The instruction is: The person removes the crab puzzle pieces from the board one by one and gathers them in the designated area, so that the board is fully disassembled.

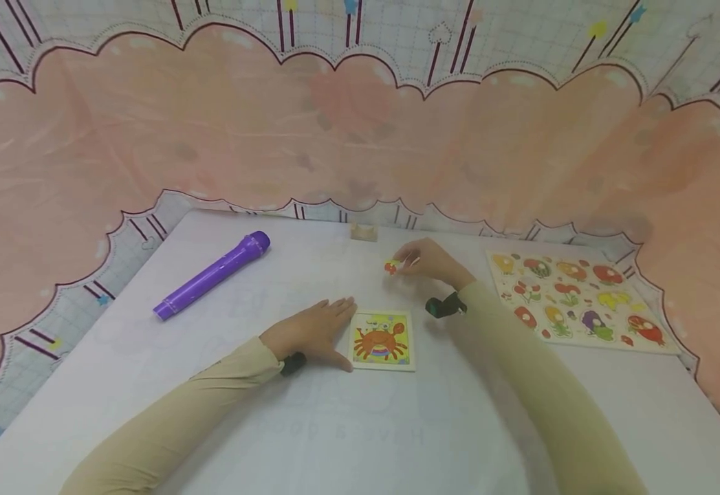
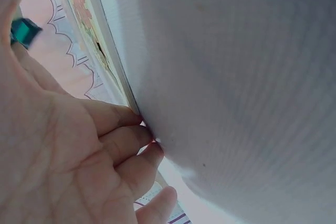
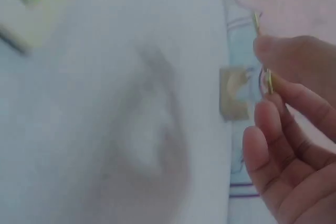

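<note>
On the white table lies a small square crab puzzle (image 1: 382, 338), a red crab on yellow in a pale frame. My left hand (image 1: 316, 333) rests at its left side, fingers spread and thumb near the lower corner. In the left wrist view, the fingertips of this left hand (image 2: 105, 150) touch the edge of the puzzle (image 2: 84, 3). Above the table, beyond the crab puzzle, my right hand (image 1: 428, 261) pinches a small red and yellow puzzle piece (image 1: 391, 267). The right wrist view shows thin yellow edges of the puzzle piece (image 3: 270, 81) at the fingers; whether it is one piece or two, I cannot tell.
A purple toy microphone (image 1: 211, 276) lies at the left. On the right is a fruit and vegetable picture board (image 1: 582, 299). A small beige block (image 1: 363, 232) stands at the far table edge, before a patterned pink curtain (image 1: 335, 137).
</note>
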A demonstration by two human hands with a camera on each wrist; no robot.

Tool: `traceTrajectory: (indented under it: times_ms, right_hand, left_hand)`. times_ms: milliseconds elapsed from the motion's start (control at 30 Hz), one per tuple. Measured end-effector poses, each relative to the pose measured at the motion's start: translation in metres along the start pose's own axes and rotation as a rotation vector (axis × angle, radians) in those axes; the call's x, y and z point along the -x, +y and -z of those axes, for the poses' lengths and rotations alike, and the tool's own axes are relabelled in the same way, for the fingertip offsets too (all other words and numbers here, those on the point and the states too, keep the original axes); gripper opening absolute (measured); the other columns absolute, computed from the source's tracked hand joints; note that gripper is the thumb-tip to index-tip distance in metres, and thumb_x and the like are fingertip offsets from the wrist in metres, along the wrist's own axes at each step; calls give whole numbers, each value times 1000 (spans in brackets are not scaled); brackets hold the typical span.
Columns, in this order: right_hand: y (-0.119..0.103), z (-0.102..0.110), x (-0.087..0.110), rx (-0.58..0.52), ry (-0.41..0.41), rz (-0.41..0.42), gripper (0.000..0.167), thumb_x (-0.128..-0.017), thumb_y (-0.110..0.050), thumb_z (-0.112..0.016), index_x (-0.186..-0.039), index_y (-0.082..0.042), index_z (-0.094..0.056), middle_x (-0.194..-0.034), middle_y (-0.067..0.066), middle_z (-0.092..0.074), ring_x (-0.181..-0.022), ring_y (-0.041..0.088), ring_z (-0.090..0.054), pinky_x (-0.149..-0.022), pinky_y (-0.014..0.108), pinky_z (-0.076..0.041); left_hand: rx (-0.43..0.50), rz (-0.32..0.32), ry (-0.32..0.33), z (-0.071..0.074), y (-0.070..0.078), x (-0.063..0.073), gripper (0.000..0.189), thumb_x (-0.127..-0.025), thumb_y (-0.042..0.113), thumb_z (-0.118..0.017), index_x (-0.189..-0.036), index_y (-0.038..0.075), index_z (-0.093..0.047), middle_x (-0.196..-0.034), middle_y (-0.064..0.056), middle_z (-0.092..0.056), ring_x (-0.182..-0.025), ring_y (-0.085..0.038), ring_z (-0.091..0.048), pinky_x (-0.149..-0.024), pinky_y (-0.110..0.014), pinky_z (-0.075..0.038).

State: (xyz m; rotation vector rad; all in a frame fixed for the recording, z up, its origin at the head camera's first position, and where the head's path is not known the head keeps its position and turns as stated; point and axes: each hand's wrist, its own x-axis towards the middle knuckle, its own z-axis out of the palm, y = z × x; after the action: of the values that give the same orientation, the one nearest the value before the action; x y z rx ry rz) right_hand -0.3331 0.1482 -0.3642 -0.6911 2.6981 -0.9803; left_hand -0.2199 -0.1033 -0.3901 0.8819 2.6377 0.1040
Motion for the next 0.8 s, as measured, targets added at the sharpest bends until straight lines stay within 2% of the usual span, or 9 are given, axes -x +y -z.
traceTrajectory:
  times_ms: [200, 467, 667, 800]
  right_hand:
    - [20, 0, -24, 40, 18, -14, 32, -80, -16, -73, -108, -2, -68, -107, 14, -69, -96, 26, -63, -88, 38, -52]
    - [30, -11, -36, 31, 51, -66, 33, -78, -15, -74, -107, 0, -67, -108, 16, -69, -100, 28, -63, -95, 39, -50]
    - [28, -19, -42, 54, 42, -83, 33, -79, -18, -75, -105, 0, -67, -107, 16, -69, -97, 27, -63, -87, 35, -53]
    - [18, -23, -44, 44, 22, -76, 34, -79, -18, -75, -106, 0, -67, -108, 16, -69, -98, 27, -63, -88, 36, -53]
  left_hand:
    - [7, -6, 0, 2, 2, 2, 112, -71, 67, -66, -149, 2, -18, -158, -14, -16, -146, -27, -16, -120, -46, -16]
    - [13, 8, -6, 1, 2, 1, 113, -71, 67, -66, -150, 4, -17, -158, -13, -14, -147, -26, -15, -121, -45, -15]
    - [23, 28, -18, 0, 4, 1, 113, -70, 68, -67, -151, 6, -16, -159, -10, -13, -147, -23, -13, -121, -43, -13]
    - [14, 25, -9, 0, 3, 1, 113, -70, 68, -66, -151, 6, -17, -159, -10, -14, -147, -24, -14, -121, -44, -14]
